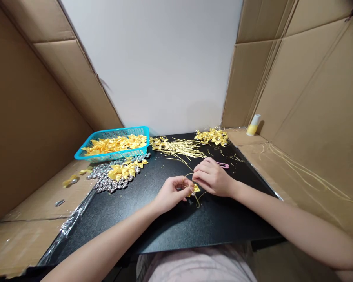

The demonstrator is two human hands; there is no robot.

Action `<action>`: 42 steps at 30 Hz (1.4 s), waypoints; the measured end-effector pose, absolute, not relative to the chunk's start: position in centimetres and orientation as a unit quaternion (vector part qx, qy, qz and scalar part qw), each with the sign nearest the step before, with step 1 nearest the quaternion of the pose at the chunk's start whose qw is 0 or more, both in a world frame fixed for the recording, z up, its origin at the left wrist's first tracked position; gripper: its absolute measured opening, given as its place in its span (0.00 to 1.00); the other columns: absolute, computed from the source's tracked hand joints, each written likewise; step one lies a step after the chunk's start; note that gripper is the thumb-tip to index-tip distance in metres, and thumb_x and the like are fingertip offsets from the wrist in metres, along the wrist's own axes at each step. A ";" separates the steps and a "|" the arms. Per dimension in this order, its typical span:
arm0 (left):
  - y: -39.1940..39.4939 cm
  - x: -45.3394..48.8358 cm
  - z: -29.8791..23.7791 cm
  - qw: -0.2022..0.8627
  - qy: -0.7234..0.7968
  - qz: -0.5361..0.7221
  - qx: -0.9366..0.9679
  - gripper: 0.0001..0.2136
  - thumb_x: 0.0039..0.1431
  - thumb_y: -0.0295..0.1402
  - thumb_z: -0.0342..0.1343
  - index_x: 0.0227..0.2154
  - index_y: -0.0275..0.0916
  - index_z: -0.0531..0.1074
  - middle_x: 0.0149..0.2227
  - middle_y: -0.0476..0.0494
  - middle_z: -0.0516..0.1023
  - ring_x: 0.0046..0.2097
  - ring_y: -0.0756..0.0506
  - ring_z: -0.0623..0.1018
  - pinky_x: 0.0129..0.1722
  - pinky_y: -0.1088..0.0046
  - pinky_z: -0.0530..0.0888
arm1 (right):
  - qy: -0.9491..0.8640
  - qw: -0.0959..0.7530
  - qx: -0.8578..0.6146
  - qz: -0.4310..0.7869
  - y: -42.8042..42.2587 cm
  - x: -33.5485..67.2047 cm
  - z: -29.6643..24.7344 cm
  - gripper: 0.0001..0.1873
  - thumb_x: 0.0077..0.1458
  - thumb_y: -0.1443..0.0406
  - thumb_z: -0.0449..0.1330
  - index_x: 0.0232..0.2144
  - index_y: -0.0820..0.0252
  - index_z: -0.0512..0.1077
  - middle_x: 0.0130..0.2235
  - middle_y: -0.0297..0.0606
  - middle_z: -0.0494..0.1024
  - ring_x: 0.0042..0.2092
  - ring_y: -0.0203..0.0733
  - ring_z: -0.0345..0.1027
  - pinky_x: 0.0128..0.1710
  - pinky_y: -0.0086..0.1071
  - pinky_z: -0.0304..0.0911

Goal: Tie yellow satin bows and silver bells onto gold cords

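Over the front middle of the black table point(117, 227), my left hand point(174, 192) pinches a small yellow ribbon bow point(197, 188) between thumb and fingers. A thin yellow cord point(198, 201) loops below the bow and another strand curves above it. Close on the right side, my right hand point(213, 177) has its fingers bent together at the cord beside the bow. Its fingertips are partly hidden, but a strand seems to run into them. Behind the right hand lies a pink snip or clip point(223, 165), partly covered by that hand.
A turquoise basket point(111, 156) of yellow bows stands at the back left. Silver beads point(106, 182) with bows on them lie before it. Cut yellow cords point(184, 148) and a pile of finished-looking bows point(211, 136) are at the back. A thread spool point(253, 125) stands right, by cardboard walls.
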State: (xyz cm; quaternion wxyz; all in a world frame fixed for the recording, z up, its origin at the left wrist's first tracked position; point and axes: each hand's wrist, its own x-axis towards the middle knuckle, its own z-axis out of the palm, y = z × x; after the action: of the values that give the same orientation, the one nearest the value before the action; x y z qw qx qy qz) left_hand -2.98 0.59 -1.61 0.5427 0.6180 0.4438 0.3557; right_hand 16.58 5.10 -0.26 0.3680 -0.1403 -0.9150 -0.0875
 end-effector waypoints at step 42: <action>1.0 -2.9 -0.6 0.479 0.417 0.432 0.641 0.10 0.54 0.38 0.61 0.32 0.35 0.78 0.32 0.44 0.80 0.33 0.47 0.75 0.36 0.73 0.70 | -0.874 0.404 -0.229 0.143 4.3 15.9 0.6 0.05 0.60 0.69 0.53 0.30 0.58 0.64 0.33 0.36 0.71 0.37 0.40 0.63 0.41 0.36 0.57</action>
State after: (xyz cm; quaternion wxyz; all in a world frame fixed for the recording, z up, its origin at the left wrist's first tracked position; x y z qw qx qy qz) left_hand -2.94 0.97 -0.61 0.4787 0.6409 0.4166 0.4319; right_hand 15.94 4.31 0.60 0.4043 -0.2288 -0.8739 0.1430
